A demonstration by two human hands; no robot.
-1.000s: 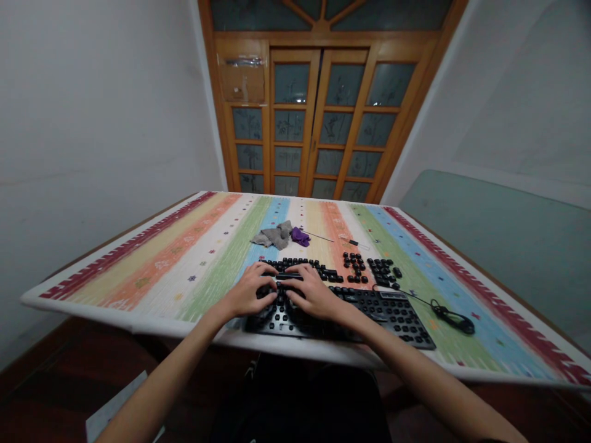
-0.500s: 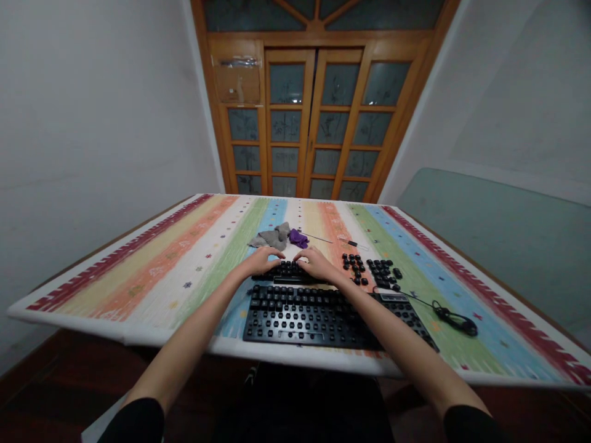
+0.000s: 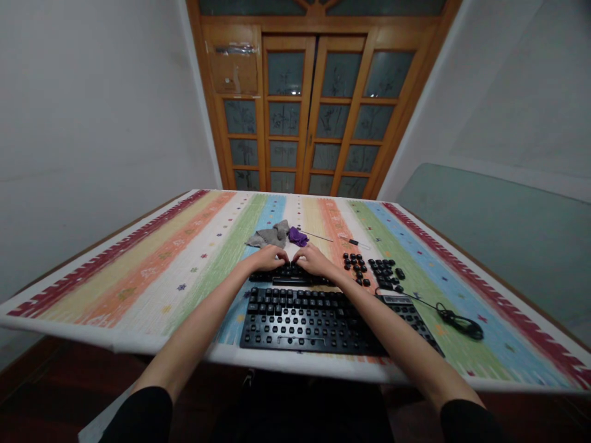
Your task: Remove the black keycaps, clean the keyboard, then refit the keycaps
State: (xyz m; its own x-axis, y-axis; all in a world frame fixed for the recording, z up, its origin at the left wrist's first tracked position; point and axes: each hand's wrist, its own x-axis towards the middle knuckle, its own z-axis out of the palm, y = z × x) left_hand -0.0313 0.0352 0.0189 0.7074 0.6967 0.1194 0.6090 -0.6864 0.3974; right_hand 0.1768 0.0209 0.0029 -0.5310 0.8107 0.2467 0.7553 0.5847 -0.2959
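Observation:
A black keyboard (image 3: 295, 326) lies near the front table edge, with keycaps on its upper rows and bare key stems across the lower rows. Behind it sits a group of loose black keycaps (image 3: 295, 280), including a long space bar. My left hand (image 3: 269, 258) reaches over this group from the left, its thumb and fingers curled in on a keycap. Opposite it, my right hand (image 3: 312, 259) bends its fingers down on a keycap as well. The fingertips are close together, and the exact caps between them are small and partly hidden.
More loose keycaps (image 3: 383, 271) lie to the right, near a wire keycap puller (image 3: 353, 242). Behind my hands are a grey cloth (image 3: 270, 235), a purple cloth (image 3: 298, 236) and a thin rod (image 3: 318, 235). A coiled cable (image 3: 462, 323) rests right of the keyboard on the striped tablecloth (image 3: 198, 246).
My fingers have curled further in and the two hands' fingertips have come closer together over the loose keycaps. The camera view has tilted slightly; the keyboard stays in place.

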